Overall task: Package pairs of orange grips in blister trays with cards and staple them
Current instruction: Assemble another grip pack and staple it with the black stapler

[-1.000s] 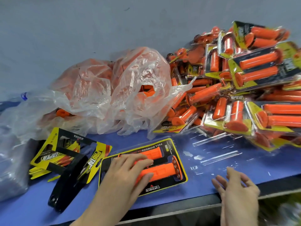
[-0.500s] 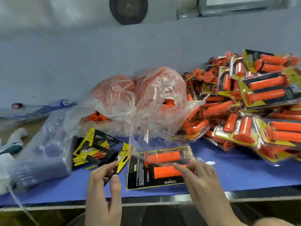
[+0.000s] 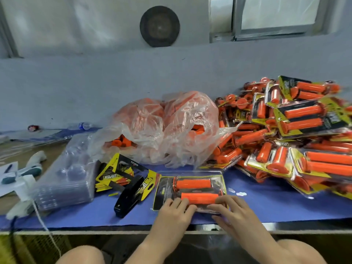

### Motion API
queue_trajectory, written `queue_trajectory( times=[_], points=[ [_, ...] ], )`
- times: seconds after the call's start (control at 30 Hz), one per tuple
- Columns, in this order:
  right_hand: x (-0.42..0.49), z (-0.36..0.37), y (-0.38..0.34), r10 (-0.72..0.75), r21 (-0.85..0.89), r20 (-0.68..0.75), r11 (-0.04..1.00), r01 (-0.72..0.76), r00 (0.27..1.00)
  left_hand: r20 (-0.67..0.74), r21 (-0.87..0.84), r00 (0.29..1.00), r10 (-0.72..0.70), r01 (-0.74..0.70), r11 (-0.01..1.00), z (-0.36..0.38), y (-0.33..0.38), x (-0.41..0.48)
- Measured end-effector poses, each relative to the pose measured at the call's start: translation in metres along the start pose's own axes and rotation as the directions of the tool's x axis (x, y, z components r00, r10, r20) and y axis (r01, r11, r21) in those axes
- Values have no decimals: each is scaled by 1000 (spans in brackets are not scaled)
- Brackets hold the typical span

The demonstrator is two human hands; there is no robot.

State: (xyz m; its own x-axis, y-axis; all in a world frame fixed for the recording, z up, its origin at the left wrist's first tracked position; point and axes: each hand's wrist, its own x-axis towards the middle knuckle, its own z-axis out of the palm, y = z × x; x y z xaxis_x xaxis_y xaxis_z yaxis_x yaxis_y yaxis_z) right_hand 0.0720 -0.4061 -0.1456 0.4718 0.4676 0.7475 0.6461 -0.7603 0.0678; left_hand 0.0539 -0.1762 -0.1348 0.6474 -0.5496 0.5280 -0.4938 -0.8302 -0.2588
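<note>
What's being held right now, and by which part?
Nothing is gripped. The left hand and right hand both rest with fairly straight fingers on the near edge of the blister pack, pressing it onto the table.

The blue bench (image 3: 266, 208) carries a blister pack (image 3: 190, 191); stapler (image 3: 129, 197) at its nine o'clock; bagged grips (image 3: 171, 130) at twelve; finished packs (image 3: 295, 140) at two.
</note>
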Motion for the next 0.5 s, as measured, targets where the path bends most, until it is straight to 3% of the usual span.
queue_trajectory(
  times=[0.13,0.23,0.37,0.5],
  points=[
    [-5,-1,17,80,-118,15,990,-78,997,-32,-68,999,-24,21,997,-2,-6,-1],
    [-2,2,20,18,-156,36,988,-12,999,-35,-109,999,-35,31,994,-2,-10,-3],
    [2,6,21,-63,-69,15,996,64,998,-11,-137,1000,2,-3,991,1,-8,10],
    [1,12,20,-51,19,-70,998,53,996,-97,-105,993,69,-79,991,5,3,35]
  ],
)
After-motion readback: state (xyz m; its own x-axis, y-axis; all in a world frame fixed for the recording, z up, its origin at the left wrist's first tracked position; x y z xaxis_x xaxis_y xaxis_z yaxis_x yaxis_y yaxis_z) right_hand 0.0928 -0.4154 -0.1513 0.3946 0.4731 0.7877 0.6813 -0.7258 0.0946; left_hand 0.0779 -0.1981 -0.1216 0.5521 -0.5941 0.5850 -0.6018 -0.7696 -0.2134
